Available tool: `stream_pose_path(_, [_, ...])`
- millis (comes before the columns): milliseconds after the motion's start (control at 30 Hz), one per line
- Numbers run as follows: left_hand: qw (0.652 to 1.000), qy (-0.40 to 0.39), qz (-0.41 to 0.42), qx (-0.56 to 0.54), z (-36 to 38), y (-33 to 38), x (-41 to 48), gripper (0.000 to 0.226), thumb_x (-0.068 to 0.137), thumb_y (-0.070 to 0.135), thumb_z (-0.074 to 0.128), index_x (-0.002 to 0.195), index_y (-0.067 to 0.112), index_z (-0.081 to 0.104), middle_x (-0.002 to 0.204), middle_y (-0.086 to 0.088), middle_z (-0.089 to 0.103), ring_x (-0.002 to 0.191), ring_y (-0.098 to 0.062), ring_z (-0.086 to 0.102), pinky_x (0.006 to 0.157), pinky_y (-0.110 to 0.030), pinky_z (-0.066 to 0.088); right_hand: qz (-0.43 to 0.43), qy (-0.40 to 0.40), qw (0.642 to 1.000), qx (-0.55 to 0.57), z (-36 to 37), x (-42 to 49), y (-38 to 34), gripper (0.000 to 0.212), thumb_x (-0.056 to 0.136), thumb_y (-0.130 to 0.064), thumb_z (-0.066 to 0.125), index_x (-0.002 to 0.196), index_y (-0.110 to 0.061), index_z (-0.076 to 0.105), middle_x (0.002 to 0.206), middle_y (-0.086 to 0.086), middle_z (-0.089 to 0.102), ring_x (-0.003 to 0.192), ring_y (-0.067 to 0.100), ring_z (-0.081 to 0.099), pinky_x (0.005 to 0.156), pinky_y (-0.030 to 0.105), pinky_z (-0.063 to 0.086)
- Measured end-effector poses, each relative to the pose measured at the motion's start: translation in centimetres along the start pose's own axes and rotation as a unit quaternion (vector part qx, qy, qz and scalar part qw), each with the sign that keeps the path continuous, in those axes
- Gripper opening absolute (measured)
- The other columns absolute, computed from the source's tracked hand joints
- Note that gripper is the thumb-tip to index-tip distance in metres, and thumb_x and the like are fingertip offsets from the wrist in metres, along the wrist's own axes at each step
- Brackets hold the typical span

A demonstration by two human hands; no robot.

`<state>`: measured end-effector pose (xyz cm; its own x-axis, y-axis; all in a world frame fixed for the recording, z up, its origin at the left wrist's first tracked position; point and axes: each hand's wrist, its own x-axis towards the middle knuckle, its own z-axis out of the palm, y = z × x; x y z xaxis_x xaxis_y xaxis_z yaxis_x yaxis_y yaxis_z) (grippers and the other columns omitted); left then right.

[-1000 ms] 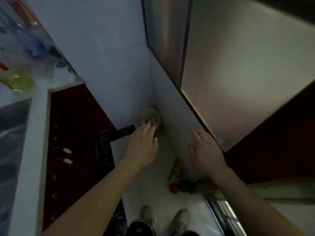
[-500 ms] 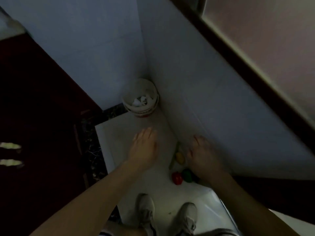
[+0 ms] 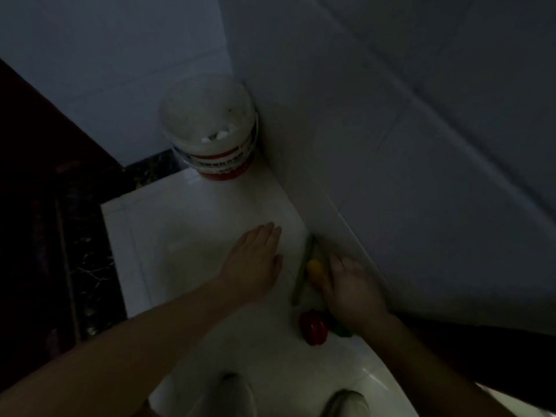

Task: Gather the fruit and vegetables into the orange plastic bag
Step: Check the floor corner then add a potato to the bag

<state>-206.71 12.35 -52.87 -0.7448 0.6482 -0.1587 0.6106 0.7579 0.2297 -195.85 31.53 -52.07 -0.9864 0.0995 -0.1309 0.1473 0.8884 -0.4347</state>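
The small yellow rounded fruit [image 3: 314, 267] lies on the white tiled floor [image 3: 192, 224], just left of the nearer right hand [image 3: 352, 285], whose fingers are loosely spread and empty; the left hand [image 3: 252, 261], fingers straight, is farther off.

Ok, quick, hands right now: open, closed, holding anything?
Left hand: open, fingers straight, holding nothing.
Right hand: open, beside the yellow fruit; no grip visible.

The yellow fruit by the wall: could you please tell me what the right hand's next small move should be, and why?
Probably close the right hand round the yellow fruit: that hand is open right beside it, holding nothing, and the fruit lies next to the long green vegetable.
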Motion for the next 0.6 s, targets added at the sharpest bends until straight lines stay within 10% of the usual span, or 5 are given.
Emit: stream_pose_path(600, [0.994, -0.082, 0.066, -0.007, 22.0, -2.2, 7.2, 0.066, 0.096, 0.044, 0.038, 0.150, 0.011, 0.019, 0.155, -0.014, 0.024, 0.139, -0.031, 0.027, 0.111, -0.041, 0.026, 0.082, -0.072, 0.993, -0.035, 17.7, 4.3, 10.9, 0.064, 0.091, -0.038, 0.050, 0.145, -0.010, 0.031, 0.141, 0.011, 0.042, 0.128, 0.026, 0.037, 0.109, 0.034, 0.027])
